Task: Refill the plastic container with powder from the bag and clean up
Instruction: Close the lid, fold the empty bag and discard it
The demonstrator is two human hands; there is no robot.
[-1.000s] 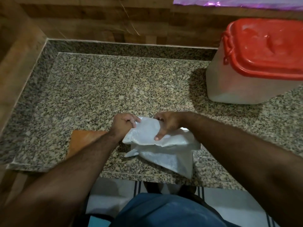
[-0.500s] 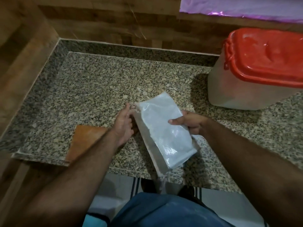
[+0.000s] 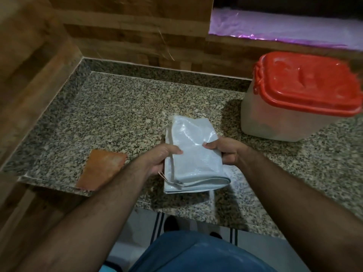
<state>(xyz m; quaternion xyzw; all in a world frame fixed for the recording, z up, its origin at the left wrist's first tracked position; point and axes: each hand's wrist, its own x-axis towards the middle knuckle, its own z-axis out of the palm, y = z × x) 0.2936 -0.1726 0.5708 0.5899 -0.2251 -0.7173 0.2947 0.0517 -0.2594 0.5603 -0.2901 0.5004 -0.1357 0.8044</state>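
Observation:
A white woven bag (image 3: 193,154), empty and folded flat into a rectangle, is held just above the front of the granite counter (image 3: 117,122). My left hand (image 3: 159,160) grips its left edge, thumb on top. My right hand (image 3: 225,151) grips its right edge. A thin string hangs from the bag's near left corner. The translucent plastic container (image 3: 275,122) stands at the back right, with its red lid (image 3: 306,83) closed on it.
An orange-brown flat piece (image 3: 102,169) lies at the counter's front left edge. Wooden walls bound the counter on the left and behind. A purple plastic sheet (image 3: 284,30) lies on a ledge above the container. Tiled floor shows below the counter edge.
The bag went from crumpled under both hands to folded into a flat, neat rectangle. Both hands now hold its opposite edges. The view has pulled back and tilted.

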